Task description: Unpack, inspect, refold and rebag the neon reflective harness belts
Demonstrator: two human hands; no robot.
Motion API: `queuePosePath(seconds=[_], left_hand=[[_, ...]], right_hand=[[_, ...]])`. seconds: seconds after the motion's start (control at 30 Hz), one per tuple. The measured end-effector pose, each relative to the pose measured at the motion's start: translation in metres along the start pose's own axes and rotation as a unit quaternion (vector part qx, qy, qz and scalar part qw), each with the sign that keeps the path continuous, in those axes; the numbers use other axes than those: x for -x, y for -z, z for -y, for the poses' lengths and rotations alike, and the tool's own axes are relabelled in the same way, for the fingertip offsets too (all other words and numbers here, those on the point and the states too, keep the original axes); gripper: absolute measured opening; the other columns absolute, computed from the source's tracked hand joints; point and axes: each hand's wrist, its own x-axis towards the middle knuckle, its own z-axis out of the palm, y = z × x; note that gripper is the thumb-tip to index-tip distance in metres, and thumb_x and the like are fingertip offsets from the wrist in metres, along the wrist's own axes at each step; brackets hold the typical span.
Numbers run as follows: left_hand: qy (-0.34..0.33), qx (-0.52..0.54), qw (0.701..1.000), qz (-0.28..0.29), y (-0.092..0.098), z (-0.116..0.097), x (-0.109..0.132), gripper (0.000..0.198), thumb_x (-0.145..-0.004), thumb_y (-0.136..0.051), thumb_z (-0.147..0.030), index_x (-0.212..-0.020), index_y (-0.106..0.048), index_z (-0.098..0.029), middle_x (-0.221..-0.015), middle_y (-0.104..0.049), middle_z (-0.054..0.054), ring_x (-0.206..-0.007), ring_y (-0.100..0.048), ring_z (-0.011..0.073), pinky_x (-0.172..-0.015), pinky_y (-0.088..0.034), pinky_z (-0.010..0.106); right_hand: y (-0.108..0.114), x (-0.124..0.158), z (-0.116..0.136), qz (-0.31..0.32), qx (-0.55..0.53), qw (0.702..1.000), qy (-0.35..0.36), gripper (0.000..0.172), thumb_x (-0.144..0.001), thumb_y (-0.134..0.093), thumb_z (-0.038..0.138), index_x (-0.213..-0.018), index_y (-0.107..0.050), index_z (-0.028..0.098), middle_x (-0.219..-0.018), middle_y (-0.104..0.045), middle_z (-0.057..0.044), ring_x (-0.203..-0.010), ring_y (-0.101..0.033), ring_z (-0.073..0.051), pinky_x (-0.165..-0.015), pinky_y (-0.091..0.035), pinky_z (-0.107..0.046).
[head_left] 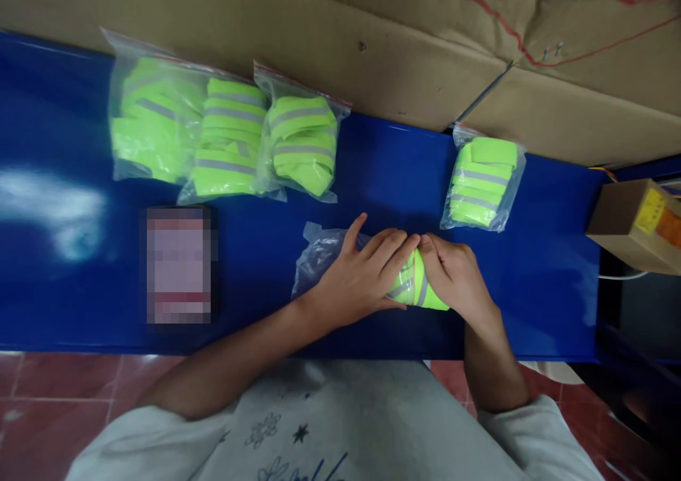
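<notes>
Near the front of the blue table (255, 318), my left hand (362, 275) lies over a clear plastic bag (319, 254), with its thumb low and its fingers across the top. Its little finger sticks up and away. Part of a folded neon-yellow reflective vest or strap bundle (433, 293) with grey stripes shows between my hands, its left part inside the bag. My right hand (455, 268) is closed round the bundle's right end, fingers curled and thumb against the left fingertips. The bag's mouth is mostly hidden under my hands.
Along the back left sit bagged neon-yellow bundles (228, 137), some overlapping. Another bagged bundle (482, 183) lies at the back right. A pixelated rectangular object (178, 264) rests at left. Brown cardboard (319, 34) borders the back; a small carton (628, 218) stands at right.
</notes>
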Motion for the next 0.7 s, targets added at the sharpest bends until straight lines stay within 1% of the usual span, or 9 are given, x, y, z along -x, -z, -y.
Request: queuePosePath(seconds=[0.17,0.23,0.33,0.37,0.43,0.53,0.63,0.7], left_hand=[[0.029,0.019,0.999,0.022,0.005,0.0,0.0,0.104,-0.087,-0.065,-0.074,-0.158,-0.035,-0.005,-0.147,-0.06,0.02,-0.136,-0.057,0.0323,-0.129,-0.021,0.063],[0.036,0.022,0.999,0.027,0.006,-0.002,-0.001,0.106,-0.086,-0.067,-0.074,-0.158,-0.035,-0.004,-0.146,-0.06,0.021,-0.135,-0.058,0.0323,-0.128,-0.024,0.064],[0.03,0.013,0.999,0.034,0.008,-0.006,-0.004,0.104,-0.087,-0.069,-0.07,-0.157,-0.036,-0.001,-0.145,-0.06,0.023,-0.132,-0.058,0.034,-0.126,-0.028,0.067],[0.028,0.007,0.999,0.035,0.009,-0.008,-0.005,0.102,-0.088,-0.069,-0.068,-0.157,-0.036,0.0,-0.144,-0.06,0.023,-0.132,-0.059,0.0343,-0.125,-0.029,0.068],[0.025,-0.01,0.999,0.038,0.01,-0.01,-0.006,0.098,-0.091,-0.07,-0.062,-0.158,-0.034,0.0,-0.143,-0.061,0.023,-0.132,-0.058,0.0344,-0.124,-0.03,0.07],[0.014,-0.03,0.999,0.04,0.011,-0.012,-0.006,0.089,-0.094,-0.069,-0.052,-0.159,-0.034,-0.002,-0.142,-0.061,0.022,-0.133,-0.057,0.0339,-0.125,-0.03,0.07],[-0.003,-0.032,0.999,0.034,0.012,-0.01,-0.004,0.083,-0.096,-0.068,-0.046,-0.16,-0.033,-0.005,-0.142,-0.062,0.02,-0.131,-0.059,0.0326,-0.123,-0.035,0.067],[-0.008,-0.03,0.999,0.024,0.013,-0.005,-0.002,0.08,-0.097,-0.067,-0.043,-0.16,-0.034,-0.008,-0.142,-0.063,0.019,-0.129,-0.061,0.0317,-0.122,-0.038,0.064]], right_hand=[[0.005,0.003,0.0,-0.004,0.021,0.998,0.054,0.038,-0.109,-0.045,0.036,-0.074,-0.044,0.021,-0.063,-0.051,0.004,-0.054,-0.044,-0.01,-0.06,-0.028,-0.029],[0.004,0.003,0.001,-0.014,0.029,0.998,0.055,0.034,-0.108,-0.047,0.035,-0.077,-0.048,0.021,-0.063,-0.053,0.004,-0.052,-0.046,-0.01,-0.059,-0.028,-0.029],[-0.002,0.003,0.006,-0.036,0.044,0.998,0.034,0.02,-0.107,-0.048,0.036,-0.095,-0.057,0.023,-0.068,-0.062,0.004,-0.054,-0.056,-0.012,-0.059,-0.032,-0.028],[-0.005,0.003,0.007,-0.05,0.044,0.998,0.018,0.018,-0.106,-0.047,0.037,-0.101,-0.057,0.023,-0.071,-0.064,0.003,-0.055,-0.059,-0.013,-0.059,-0.033,-0.029],[-0.012,0.002,0.011,-0.083,0.032,0.996,-0.018,0.02,-0.106,-0.046,0.041,-0.108,-0.055,0.023,-0.078,-0.068,0.001,-0.059,-0.063,-0.016,-0.06,-0.036,-0.029],[-0.017,0.002,0.014,-0.105,-0.013,0.993,-0.059,0.021,-0.107,-0.043,0.041,-0.115,-0.053,0.024,-0.088,-0.07,-0.001,-0.062,-0.065,-0.017,-0.06,-0.041,-0.031],[-0.015,0.002,0.012,-0.086,-0.105,0.987,-0.086,0.024,-0.107,-0.04,0.036,-0.124,-0.054,0.028,-0.08,-0.065,0.002,-0.055,-0.058,-0.015,-0.055,-0.042,-0.031],[-0.009,0.003,0.009,-0.057,-0.203,0.973,-0.095,0.026,-0.107,-0.042,0.038,-0.128,-0.054,0.03,-0.075,-0.063,0.003,-0.057,-0.058,-0.016,-0.054,-0.045,-0.031]])
